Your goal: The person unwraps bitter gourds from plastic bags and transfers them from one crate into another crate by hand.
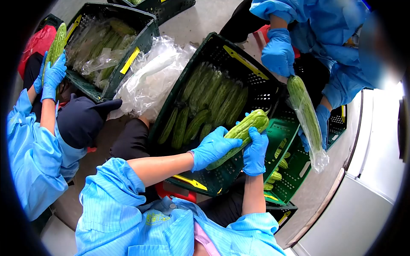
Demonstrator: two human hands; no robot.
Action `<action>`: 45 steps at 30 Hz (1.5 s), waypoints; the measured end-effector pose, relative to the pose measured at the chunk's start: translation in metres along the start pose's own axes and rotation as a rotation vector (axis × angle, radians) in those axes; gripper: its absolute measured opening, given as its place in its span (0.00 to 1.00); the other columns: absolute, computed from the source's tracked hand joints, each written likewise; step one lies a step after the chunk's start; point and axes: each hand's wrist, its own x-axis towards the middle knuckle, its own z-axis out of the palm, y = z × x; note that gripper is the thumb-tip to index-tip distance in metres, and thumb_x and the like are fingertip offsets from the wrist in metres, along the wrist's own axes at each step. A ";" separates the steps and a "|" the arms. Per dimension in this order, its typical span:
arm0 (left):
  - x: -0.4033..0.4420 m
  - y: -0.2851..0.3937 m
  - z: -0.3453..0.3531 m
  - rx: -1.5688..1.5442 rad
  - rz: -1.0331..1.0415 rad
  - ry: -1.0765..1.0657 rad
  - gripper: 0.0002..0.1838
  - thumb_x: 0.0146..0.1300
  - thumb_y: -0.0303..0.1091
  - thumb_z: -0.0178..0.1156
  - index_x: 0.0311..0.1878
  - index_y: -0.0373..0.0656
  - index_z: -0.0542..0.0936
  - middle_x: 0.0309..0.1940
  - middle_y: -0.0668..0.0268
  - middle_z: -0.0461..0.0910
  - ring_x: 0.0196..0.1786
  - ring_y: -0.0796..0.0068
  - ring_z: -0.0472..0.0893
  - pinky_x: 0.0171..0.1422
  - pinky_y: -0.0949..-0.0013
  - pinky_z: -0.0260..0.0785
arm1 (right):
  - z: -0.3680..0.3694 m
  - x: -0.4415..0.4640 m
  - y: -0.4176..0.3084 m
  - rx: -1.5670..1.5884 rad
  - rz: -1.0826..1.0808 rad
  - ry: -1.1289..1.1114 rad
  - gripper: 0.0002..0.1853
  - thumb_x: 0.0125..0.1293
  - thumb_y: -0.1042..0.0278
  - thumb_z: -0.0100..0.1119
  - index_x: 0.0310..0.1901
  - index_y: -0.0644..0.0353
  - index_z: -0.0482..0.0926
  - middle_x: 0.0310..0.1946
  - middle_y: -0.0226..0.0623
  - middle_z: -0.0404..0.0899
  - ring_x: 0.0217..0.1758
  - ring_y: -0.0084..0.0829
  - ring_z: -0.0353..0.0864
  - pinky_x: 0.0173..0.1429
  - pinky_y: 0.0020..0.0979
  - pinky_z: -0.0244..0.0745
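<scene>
Floor shows between crate rims | hands grip gourd above crate

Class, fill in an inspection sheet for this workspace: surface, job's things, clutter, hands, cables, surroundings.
Surface: grey floor, much of it hidden.
Job's things: a green gourd held above the central crate, which contains more gourds, some in clear plastic.
Clutter: a loose heap of clear plastic bags beside that crate.
Hands: left hand and right hand, both in blue gloves, both gripping the green gourd.
Cables: nothing seen.
Surroundings: a co-worker on each side; the right one holds a bagged gourd, the left one an upright gourd.
</scene>
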 end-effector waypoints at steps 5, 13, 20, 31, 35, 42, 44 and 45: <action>-0.002 0.001 -0.002 -0.118 0.025 -0.131 0.33 0.63 0.58 0.66 0.54 0.35 0.75 0.44 0.59 0.80 0.46 0.76 0.79 0.52 0.68 0.72 | -0.001 0.002 -0.005 -0.069 0.006 0.027 0.29 0.67 0.71 0.55 0.70 0.64 0.65 0.63 0.46 0.76 0.60 0.39 0.80 0.66 0.40 0.76; -0.017 0.008 -0.009 -0.771 -0.243 -0.599 0.36 0.70 0.60 0.58 0.69 0.42 0.69 0.56 0.60 0.78 0.58 0.70 0.79 0.64 0.65 0.71 | -0.028 0.012 -0.008 0.259 0.337 0.097 0.29 0.70 0.56 0.52 0.67 0.66 0.69 0.61 0.46 0.76 0.60 0.44 0.79 0.66 0.47 0.75; -0.017 0.006 -0.019 -0.796 -0.196 -0.746 0.37 0.65 0.46 0.64 0.74 0.50 0.63 0.58 0.58 0.76 0.57 0.59 0.81 0.55 0.52 0.77 | -0.029 0.017 -0.010 0.228 0.342 0.165 0.31 0.68 0.54 0.54 0.66 0.68 0.70 0.60 0.49 0.76 0.61 0.47 0.78 0.66 0.49 0.74; -0.020 0.005 -0.025 -0.724 -0.185 -0.809 0.36 0.64 0.31 0.63 0.75 0.46 0.62 0.55 0.61 0.78 0.49 0.67 0.84 0.47 0.67 0.81 | -0.042 0.022 -0.012 0.245 0.247 0.260 0.27 0.71 0.53 0.54 0.63 0.65 0.72 0.56 0.48 0.78 0.55 0.46 0.80 0.61 0.47 0.78; -0.020 0.007 -0.025 -0.649 -0.172 -0.759 0.36 0.63 0.27 0.61 0.75 0.45 0.63 0.54 0.62 0.78 0.45 0.70 0.84 0.46 0.69 0.81 | -0.051 0.026 -0.007 0.102 0.124 0.177 0.25 0.74 0.55 0.52 0.66 0.61 0.70 0.56 0.48 0.78 0.54 0.47 0.81 0.59 0.48 0.80; -0.024 0.016 -0.024 -0.355 -0.137 -0.664 0.41 0.57 0.24 0.60 0.77 0.44 0.61 0.55 0.63 0.79 0.46 0.76 0.82 0.48 0.71 0.79 | -0.073 0.023 0.004 -0.111 0.007 0.092 0.29 0.70 0.60 0.52 0.70 0.62 0.66 0.62 0.47 0.75 0.58 0.49 0.79 0.62 0.51 0.77; -0.022 0.017 -0.024 -0.269 -0.113 -0.632 0.42 0.55 0.24 0.60 0.77 0.44 0.61 0.57 0.64 0.78 0.49 0.78 0.81 0.52 0.72 0.76 | -0.062 0.018 -0.004 0.080 0.055 0.131 0.31 0.67 0.61 0.52 0.71 0.62 0.65 0.64 0.48 0.73 0.61 0.50 0.77 0.65 0.52 0.76; -0.017 0.010 -0.022 -0.227 -0.075 -0.609 0.43 0.55 0.23 0.60 0.77 0.44 0.61 0.58 0.64 0.78 0.51 0.78 0.80 0.55 0.72 0.74 | -0.048 0.013 -0.012 0.227 0.092 0.164 0.32 0.66 0.62 0.52 0.71 0.63 0.64 0.65 0.48 0.72 0.62 0.51 0.76 0.66 0.52 0.75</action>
